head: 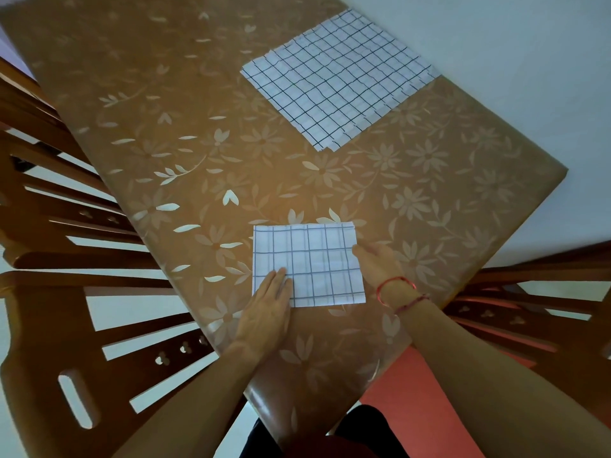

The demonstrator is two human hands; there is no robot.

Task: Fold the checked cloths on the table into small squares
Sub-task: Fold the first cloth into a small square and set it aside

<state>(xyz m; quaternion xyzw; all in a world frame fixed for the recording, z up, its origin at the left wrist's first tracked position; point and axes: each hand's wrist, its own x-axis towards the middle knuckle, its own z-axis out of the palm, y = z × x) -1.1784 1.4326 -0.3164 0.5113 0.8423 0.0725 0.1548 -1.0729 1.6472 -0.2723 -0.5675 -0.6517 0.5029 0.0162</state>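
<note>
Pressing folded cloth flat — left hand, right hand.

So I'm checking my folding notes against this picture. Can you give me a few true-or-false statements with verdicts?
1. The small folded white checked cloth lies under both hands. True.
2. The left hand is lifted clear of it. False: it rests flat on its near left corner.
3. The right hand touches its right edge. True.
4. The larger white checked cloth stack sits on a chair. False: it lies on the brown floral table cover.
</note>
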